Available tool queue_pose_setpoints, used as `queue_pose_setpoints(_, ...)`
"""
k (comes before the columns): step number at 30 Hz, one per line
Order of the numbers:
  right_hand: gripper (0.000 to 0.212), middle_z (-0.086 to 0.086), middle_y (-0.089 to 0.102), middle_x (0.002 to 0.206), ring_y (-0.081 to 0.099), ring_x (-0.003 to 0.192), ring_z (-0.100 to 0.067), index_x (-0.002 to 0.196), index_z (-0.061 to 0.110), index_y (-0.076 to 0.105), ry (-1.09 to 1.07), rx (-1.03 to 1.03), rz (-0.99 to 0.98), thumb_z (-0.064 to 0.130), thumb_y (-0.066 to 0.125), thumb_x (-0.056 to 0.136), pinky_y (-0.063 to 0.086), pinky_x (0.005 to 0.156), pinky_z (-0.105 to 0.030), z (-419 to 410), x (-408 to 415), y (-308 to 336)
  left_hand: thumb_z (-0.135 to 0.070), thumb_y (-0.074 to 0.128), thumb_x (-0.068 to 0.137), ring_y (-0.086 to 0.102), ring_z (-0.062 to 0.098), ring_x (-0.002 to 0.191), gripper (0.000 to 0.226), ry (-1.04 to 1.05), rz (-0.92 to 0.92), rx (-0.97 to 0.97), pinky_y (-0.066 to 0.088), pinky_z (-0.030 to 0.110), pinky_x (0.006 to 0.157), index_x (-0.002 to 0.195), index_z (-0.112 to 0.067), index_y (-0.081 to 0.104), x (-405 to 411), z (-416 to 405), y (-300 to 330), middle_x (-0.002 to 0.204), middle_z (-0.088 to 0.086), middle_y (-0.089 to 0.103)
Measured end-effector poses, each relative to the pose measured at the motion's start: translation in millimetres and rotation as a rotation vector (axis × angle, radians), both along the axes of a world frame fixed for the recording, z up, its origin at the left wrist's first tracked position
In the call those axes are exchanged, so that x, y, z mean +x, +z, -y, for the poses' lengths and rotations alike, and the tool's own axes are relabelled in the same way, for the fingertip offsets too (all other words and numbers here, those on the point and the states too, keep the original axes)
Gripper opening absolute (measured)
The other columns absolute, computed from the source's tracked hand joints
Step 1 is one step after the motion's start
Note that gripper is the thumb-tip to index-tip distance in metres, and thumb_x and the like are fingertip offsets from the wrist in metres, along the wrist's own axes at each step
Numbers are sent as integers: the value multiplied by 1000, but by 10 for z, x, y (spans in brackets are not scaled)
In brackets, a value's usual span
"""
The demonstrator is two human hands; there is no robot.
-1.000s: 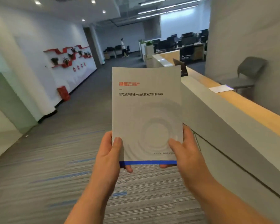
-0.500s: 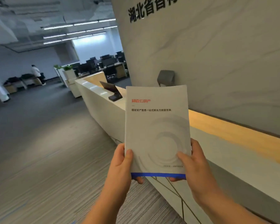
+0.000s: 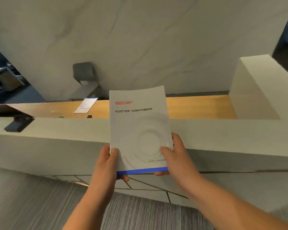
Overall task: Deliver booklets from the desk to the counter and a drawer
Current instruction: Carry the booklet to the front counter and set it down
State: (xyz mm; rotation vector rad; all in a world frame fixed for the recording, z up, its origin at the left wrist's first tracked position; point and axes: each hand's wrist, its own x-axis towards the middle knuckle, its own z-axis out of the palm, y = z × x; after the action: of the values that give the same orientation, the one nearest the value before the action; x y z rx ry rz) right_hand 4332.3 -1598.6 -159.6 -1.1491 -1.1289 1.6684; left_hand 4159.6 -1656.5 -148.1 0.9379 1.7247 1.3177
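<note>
Grey-covered, with a blue band along its near edge, the booklet is held up in front of the counter, its long axis running away from the person and its red title toward the far end. It tilts slightly, cover facing up toward the camera. The left hand pinches the near left corner, thumb on the cover and fingers underneath; the right hand pinches the near right corner the same way. Beyond the counter's pale top ledge lies a lower wooden desk surface, mostly bare to the right, with a white sheet lying flat to the left. A dark stand sits on the ledge at far left. A grey chair stands behind, against the wall.
</note>
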Motion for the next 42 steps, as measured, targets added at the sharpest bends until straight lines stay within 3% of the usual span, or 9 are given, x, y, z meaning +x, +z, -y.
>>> queue_pose_setpoints(9,28,5,56,107,63,86,-15,120,25,40,-343,-172,96,12,47,97,62,55,-36,-35,-930,-338,-26,36,102,57,16,76,24,-293,63,-150,52,28,49,112,-14,54,-951,-572,-329,102,2,62)
queue_pose_setpoints(13,5,-2,61,101,64,80,-14,102,14,51,-400,-321,77,14,52,97,60,57,-33,-184,-1163,-503,-24,39,102,63,21,82,26,-326,247,-317,57,28,51,117,-7,52,-1226,-822,-550,112,11,63)
queue_pose_setpoints(16,11,-7,64,94,64,76,-17,87,12,57,-432,-423,-33,13,55,97,61,55,-28,-276,-1226,-558,-14,44,101,66,28,87,21,-337,441,-420,61,31,54,107,2,56,-1410,-974,-572,112,19,64)
queue_pose_setpoints(20,17,-14,64,104,66,81,-22,104,0,56,-508,-401,42,14,59,95,59,50,-26,-351,-1264,-631,-2,43,98,68,35,98,22,-369,586,-461,63,36,62,109,10,57,-1559,-1075,-569,115,24,66)
queue_pose_setpoints(28,15,-16,65,108,68,72,-21,93,2,59,-510,-339,180,17,60,94,60,52,-25,-413,-1321,-767,0,40,100,67,32,90,21,-347,686,-447,63,35,63,100,13,56,-1680,-1037,-740,109,26,64)
queue_pose_setpoints(31,25,-15,66,111,70,65,-18,105,-1,58,-507,-370,151,20,62,94,61,55,-27,-443,-1322,-770,0,40,100,67,33,91,22,-341,715,-439,63,34,60,102,15,55,-1686,-1057,-726,110,29,63)
queue_pose_setpoints(37,21,-7,63,103,62,84,-20,115,8,54,-305,-373,353,9,49,94,59,61,-31,-437,-1300,-552,-5,40,100,75,20,76,20,-498,291,-359,61,34,78,95,6,55,-1719,-994,-638,105,17,67)
queue_pose_setpoints(40,27,-4,67,111,64,98,-20,113,17,58,-264,-183,425,7,52,89,58,84,-39,-507,-1214,-352,-12,43,99,70,27,89,17,-558,119,-214,59,38,86,100,-4,58,-1796,-1031,-495,102,16,69)
queue_pose_setpoints(42,33,0,65,113,62,98,-14,117,19,54,-314,-3,491,7,53,86,53,85,-31,-586,-1214,-225,-22,46,96,67,33,98,16,-618,-89,-99,54,46,92,102,-18,60,-1830,-1117,-397,101,16,71)
